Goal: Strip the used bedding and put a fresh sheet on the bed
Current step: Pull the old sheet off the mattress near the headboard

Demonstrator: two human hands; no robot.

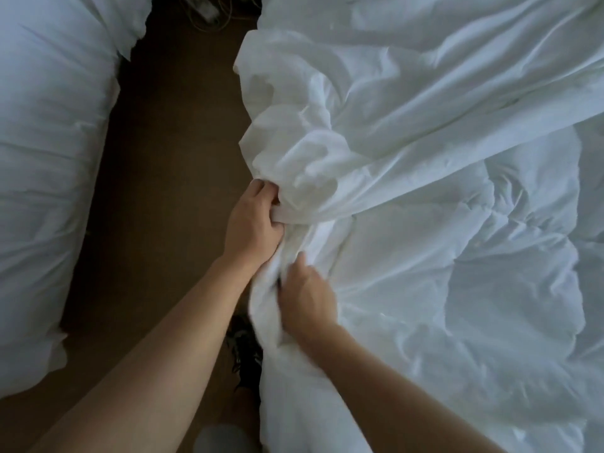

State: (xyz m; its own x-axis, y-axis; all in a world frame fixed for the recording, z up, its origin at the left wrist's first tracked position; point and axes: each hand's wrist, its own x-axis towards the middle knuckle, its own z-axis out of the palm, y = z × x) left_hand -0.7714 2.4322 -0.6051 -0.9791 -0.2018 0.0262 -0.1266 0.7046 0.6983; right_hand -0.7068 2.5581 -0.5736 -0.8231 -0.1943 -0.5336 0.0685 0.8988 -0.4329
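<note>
A white sheet (pixel 408 103) is lying crumpled and stretching diagonally, its left edge bunching into thick folds where the left hand (pixel 253 220) and right hand (pixel 307 299) are gripping it. Beneath it, a puffy white duvet (pixel 474 256) is lying rumpled, spreading rightward.

No text, label or number is legible on anything here.

brown floor strip (pixel 170 178) between white bedding (pixel 441 223)
</note>
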